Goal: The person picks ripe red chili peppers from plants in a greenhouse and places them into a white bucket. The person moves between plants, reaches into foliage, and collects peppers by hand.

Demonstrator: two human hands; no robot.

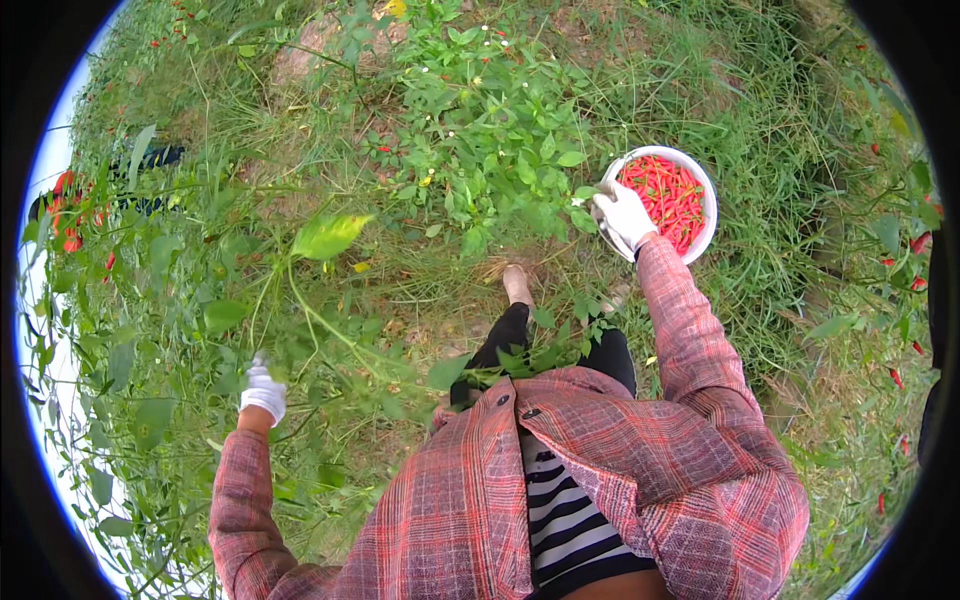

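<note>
A white bucket, filled nearly to the rim with red chili peppers, is at the right. My right hand, in a white glove, grips the bucket's near-left rim. On the left, my left hand wears a white glove too and is among the leaves and thin stems of a chili plant. Its fingertips are blurred against the foliage, so I cannot make out whether a stem or pepper is between them.
A low leafy plant with small white flowers grows in front of my feet. Chili plants with red peppers line the right side; more red peppers show at far left. Grass covers much of the ground.
</note>
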